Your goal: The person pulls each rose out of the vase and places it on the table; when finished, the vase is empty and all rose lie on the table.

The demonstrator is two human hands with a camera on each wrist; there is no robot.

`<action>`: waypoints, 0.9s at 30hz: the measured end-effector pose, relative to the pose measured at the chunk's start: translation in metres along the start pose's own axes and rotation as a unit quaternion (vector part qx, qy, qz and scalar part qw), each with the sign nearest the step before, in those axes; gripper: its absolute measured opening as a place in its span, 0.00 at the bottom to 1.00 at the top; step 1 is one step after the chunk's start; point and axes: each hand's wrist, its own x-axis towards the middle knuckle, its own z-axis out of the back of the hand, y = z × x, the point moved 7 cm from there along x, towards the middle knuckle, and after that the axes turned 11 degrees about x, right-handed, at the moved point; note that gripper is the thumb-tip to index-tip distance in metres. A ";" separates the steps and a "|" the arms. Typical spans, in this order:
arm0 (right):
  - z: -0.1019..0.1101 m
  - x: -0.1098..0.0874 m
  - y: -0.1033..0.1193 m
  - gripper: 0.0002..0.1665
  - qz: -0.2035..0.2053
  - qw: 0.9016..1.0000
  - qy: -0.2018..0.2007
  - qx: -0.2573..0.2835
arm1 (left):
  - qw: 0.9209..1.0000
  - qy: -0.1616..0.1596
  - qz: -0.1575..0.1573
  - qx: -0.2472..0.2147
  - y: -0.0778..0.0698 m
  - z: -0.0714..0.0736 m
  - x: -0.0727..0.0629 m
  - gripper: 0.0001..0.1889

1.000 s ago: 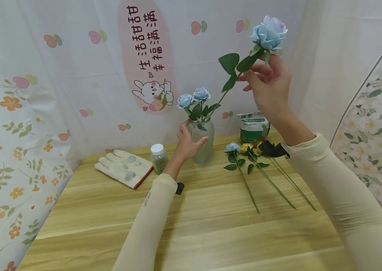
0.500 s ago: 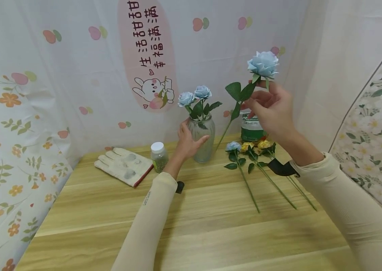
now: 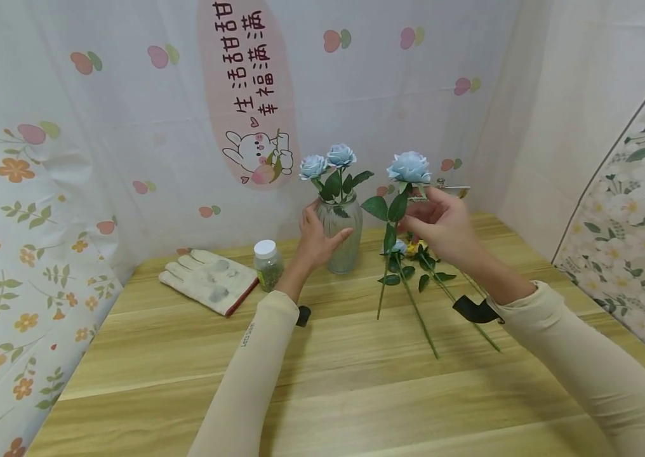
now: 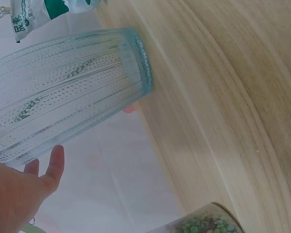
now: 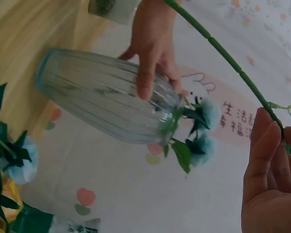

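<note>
Left hand holding glass vase by tabletop far edge, right hand pinching blue rose stem, glove near far left corner

Wall curtain: pink oval carries two lines of dark red Chinese characters, running upward in the head view, 生活甜甜 and 幸福满满; the right-wrist view catches 生活 and 幸福, later characters cut by the frame edge. Bag: 尿素 in dark green, sideways in the left-wrist view. Left sleeve: small dark lettering, apparently "Let's slim", not certain. Jar: label too small to read.
</note>
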 end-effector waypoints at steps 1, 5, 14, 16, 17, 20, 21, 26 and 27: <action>-0.001 -0.001 -0.003 0.11 -0.009 1.000 0.005 0.003 | 1.000 -0.002 -0.001 -0.001 0.000 0.000 0.000 0.50; -0.005 -0.008 -0.019 0.18 -0.057 0.998 0.024 0.022 | 1.000 -0.004 -0.008 -0.003 -0.002 0.000 0.000 0.50; -0.009 -0.025 -0.056 0.38 -0.176 0.982 0.073 -0.012 | 1.000 -0.005 -0.011 0.003 0.000 0.001 0.001 0.51; -0.010 -0.028 -0.064 0.34 -0.192 0.977 0.086 -0.018 | 1.000 -0.004 -0.010 0.002 -0.001 0.001 0.000 0.51; -0.011 -0.030 -0.068 0.31 -0.199 0.976 0.091 -0.015 | 1.000 -0.003 -0.011 0.001 -0.001 0.001 0.000 0.51; -0.013 -0.033 -0.079 0.24 -0.227 0.969 0.096 0.005 | 1.000 0.001 -0.010 -0.002 -0.001 0.001 -0.001 0.52; -0.013 -0.034 -0.082 0.23 -0.237 0.967 0.096 0.012 | 1.000 0.001 -0.010 -0.002 -0.001 0.001 -0.001 0.52; -0.013 -0.040 -0.097 0.25 -0.287 0.953 0.100 0.013 | 1.000 0.002 -0.008 0.001 0.000 0.001 -0.001 0.51; -0.013 -0.040 -0.099 0.25 -0.294 0.950 0.103 0.009 | 1.000 0.002 -0.007 0.003 0.000 0.001 0.000 0.51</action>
